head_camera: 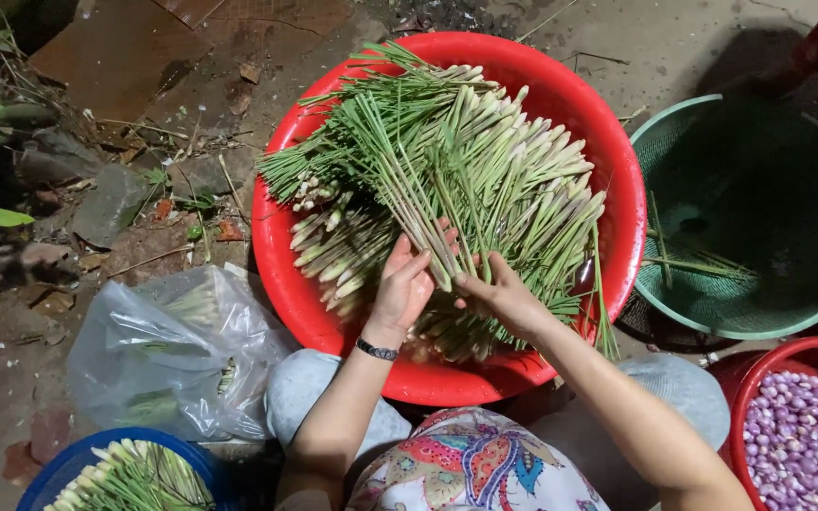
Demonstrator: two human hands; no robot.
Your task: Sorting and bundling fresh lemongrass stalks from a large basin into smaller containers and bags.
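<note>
Both hands work in the pile of lemongrass stalks heaped in the red basin on the ground. The left hand lies flat on the stalks, fingers loosely spread, gripping nothing that shows. The right hand pinches one stalk near its pale base, fingers curled. The heap leans toward the basin's near rim, so a careless tug could likely drag neighbouring stalks over the edge onto the dirt. Both forearms reach forward, wrists bent down, a dark bracelet on the left.
</note>
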